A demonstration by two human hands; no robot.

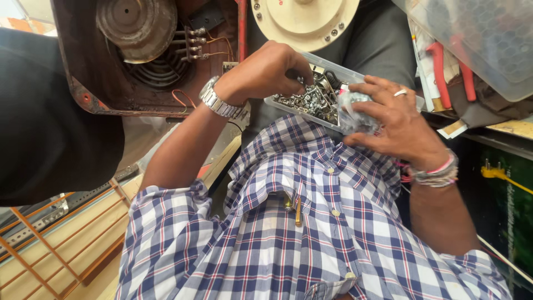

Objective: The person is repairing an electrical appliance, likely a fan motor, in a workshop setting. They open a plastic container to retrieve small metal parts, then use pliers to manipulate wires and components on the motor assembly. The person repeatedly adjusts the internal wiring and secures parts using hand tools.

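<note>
Tray of screws lies slantwise, long axis up-left to down-right.

A rusty metal housing with a round dusty motor part and coiled wires fills the top left. A cream round disc with bolts sits at the top edge. Red-handled pliers lie at the right, under a clear plastic lid. A yellow plug hangs at the right edge.

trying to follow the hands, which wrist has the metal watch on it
The left hand, reaching into the clear tray of screws, wears the silver metal watch. The right hand, holding a small clear bag, wears thread bands and a ring.
</note>
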